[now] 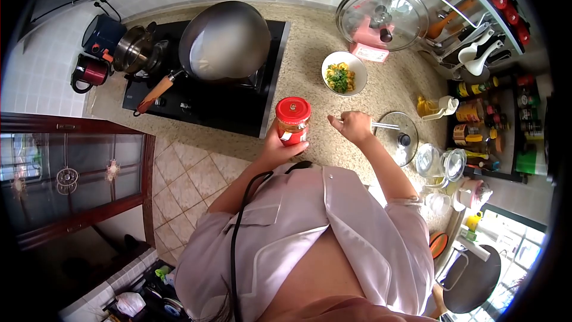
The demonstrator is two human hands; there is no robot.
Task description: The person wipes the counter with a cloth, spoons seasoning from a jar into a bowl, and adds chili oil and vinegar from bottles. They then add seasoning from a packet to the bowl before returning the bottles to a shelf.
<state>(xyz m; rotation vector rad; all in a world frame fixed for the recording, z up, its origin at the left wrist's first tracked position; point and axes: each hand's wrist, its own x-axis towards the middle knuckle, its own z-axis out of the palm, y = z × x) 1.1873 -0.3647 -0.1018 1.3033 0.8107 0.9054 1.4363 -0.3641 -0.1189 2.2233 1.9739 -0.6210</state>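
Note:
My left hand is closed around a jar with a red screw lid, holding it upright near the counter's front edge. The lid sits on the jar, and a red and white label shows between my fingers. To the right, my right hand is wrapped round a thin metal utensil, whose shaft points right over a small glass lid; its other end is hidden in my fist. Beyond both hands, a white bowl holds yellow pieces and chopped greens.
A wok with a wooden handle rests on the black gas stove at left. A large glass lid leans behind a pink box. Glass jars and a shelf of seasonings stand at right.

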